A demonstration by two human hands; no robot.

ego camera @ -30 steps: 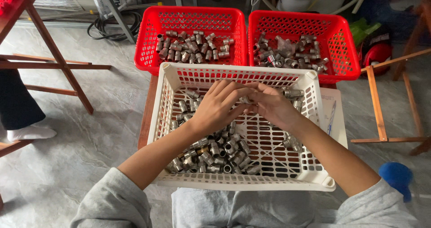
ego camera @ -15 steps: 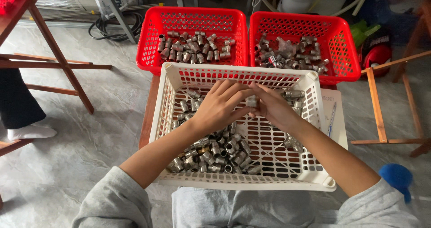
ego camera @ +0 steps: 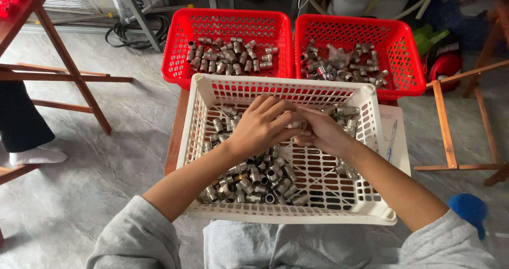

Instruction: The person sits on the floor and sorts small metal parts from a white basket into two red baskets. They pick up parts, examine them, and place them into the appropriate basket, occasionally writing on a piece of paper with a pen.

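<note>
While both hands meet over the white basket (ego camera: 212, 96), left hand (ego camera: 260, 128) and right hand (ego camera: 318, 131) pinch one small fitting (ego camera: 302, 125) between fingertips, above the loose fittings (ego camera: 254, 181) for easy reach.

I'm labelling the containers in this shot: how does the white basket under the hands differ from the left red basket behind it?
The white basket is larger and nearer the person; the left red basket is smaller and farther back. Both hands, left hand and right hand, work together over the white basket; none are over the red one. Both are perforated plastic baskets holding small metal fittings.
</note>
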